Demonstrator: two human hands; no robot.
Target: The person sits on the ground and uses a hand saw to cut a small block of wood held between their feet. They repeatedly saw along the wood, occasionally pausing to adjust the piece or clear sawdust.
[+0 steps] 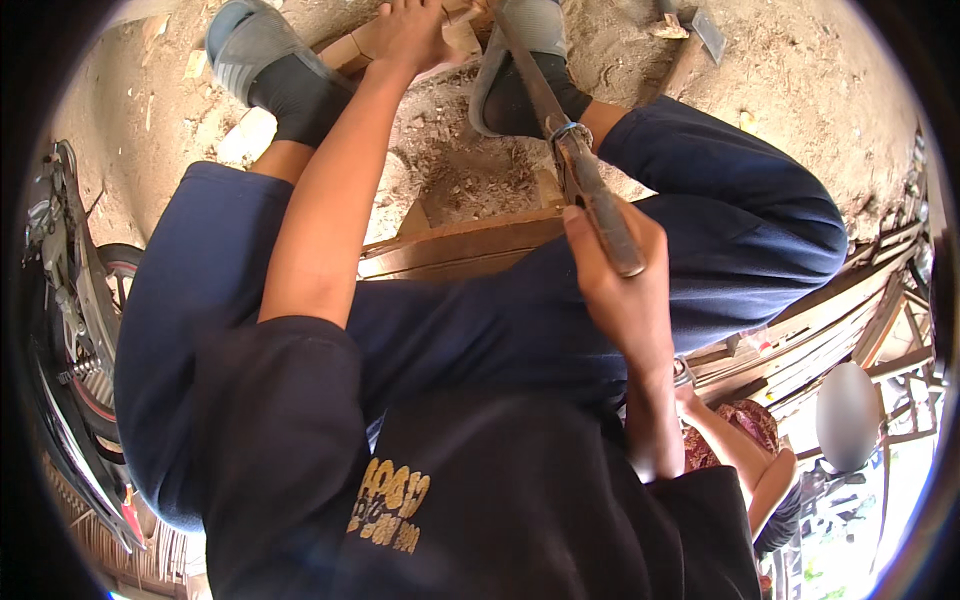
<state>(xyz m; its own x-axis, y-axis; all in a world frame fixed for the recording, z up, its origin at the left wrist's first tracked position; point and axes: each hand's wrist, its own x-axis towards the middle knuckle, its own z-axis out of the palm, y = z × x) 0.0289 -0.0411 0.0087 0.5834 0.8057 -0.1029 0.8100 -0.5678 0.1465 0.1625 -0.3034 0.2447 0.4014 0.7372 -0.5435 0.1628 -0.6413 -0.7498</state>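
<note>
My right hand point(625, 290) is closed around the worn wooden handle of a long knife point(535, 85). Its dark, narrow blade slants up and away past my right foot, and a bluish band circles the handle near the blade. At the top edge, between my feet, my left hand point(408, 40) presses down on a piece of wood point(345, 52) lying near the ground. Its fingertips are partly cut off by the picture's edge. The blade's tip reaches close to the right end of that wood, and whether they touch is unclear.
I sit on a wooden bench point(470, 240). Sandals point(262, 50) are on my feet. Wood chips point(480, 185) litter the dirt. A metal-headed tool point(708, 38) with a wooden handle lies far right. A motorbike point(75, 290) stands left; planks point(800, 330) and another person point(745, 440) are at right.
</note>
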